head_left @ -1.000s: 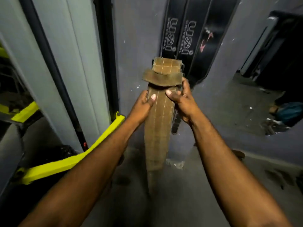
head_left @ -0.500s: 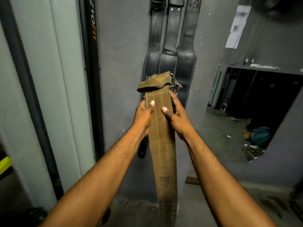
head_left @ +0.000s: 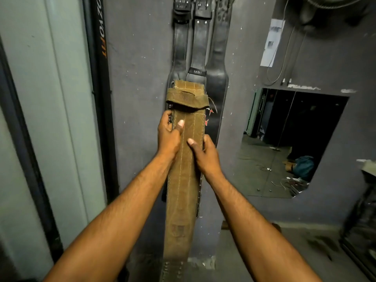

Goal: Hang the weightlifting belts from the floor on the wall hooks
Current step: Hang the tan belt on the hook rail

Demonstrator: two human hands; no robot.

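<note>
The brown belt in the grip is of an olive-tan colour, with pale stitch lines along its length. Above the grip hang black belts. One of them shows small red marks just right of the grip. The wall behind is dark grey with white specks. Left of the grip, a black strip has orange letters.

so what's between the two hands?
Head view: only the tan belt, its stitched face. Left hand grips its left edge, right hand its right edge, slightly lower.

Bare, haired forearms; left hand and right hand nails apparently short
</note>
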